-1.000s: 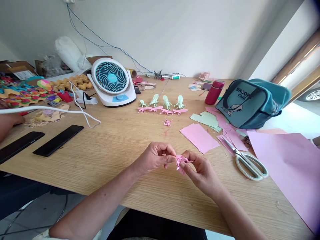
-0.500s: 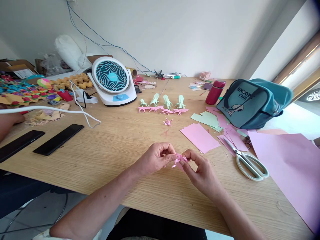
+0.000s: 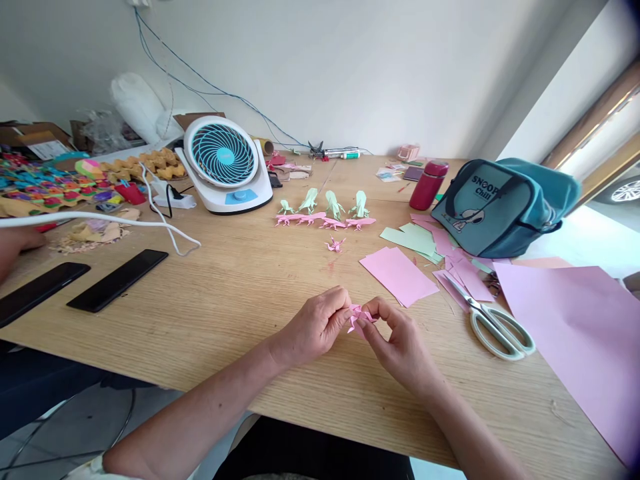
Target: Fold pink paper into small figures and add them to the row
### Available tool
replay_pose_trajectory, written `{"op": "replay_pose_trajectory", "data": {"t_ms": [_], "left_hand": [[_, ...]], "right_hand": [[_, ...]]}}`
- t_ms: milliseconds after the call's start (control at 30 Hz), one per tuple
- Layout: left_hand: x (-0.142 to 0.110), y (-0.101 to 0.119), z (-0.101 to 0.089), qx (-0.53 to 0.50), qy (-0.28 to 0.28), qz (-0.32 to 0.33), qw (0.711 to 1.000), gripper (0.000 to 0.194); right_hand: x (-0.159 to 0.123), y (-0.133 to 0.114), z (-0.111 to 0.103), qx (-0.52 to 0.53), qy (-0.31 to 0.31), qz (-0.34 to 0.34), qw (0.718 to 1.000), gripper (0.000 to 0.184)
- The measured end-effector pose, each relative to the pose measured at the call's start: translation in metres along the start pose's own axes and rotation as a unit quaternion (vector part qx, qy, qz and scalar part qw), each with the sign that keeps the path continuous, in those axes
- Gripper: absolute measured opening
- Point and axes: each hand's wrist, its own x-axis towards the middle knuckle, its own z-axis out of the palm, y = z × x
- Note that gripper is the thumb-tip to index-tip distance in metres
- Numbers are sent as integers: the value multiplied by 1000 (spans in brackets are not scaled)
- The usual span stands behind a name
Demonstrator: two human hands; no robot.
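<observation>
Between my two hands, just above the table's front part, is a small pink origami figure with thin pointed legs. My left hand pinches its left side, and my right hand grips its right side between thumb and forefinger. The fingertips cover part of it. Farther back lies another pink folded figure, alone. Behind it stand a row of pink folded figures and several pale green folded insects. A stack of pink paper sheets lies beyond my right hand.
Scissors and a large pink sheet lie at the right. A red flask and a teal bag stand behind. Leftward are a fan, two black phones, a white cable and another person's hand.
My left hand has turned slightly, its fingers curling closer round the pink figure's left side. My right hand keeps nearly the same grip. The other person's hand at far left has shifted a little.
</observation>
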Motion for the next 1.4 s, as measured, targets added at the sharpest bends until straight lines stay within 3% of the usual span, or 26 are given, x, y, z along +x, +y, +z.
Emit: {"op": "replay_pose_trajectory", "data": {"t_ms": [633, 867, 1067, 1400], "left_hand": [[2, -2, -3, 13, 67, -10, 998, 32], [4, 3, -1, -24, 47, -23, 998, 30], [7, 1, -2, 7, 42, -58, 997, 22], [8, 6, -10, -5, -6, -116, 993, 21]], "right_hand": [[-1, 4, 0, -34, 12, -19, 999, 15], [-3, 12, 4, -89, 3, -69, 994, 11], [-3, 13, 7, -154, -3, -108, 982, 14], [-3, 16, 7, -188, -9, -104, 977, 13]]}}
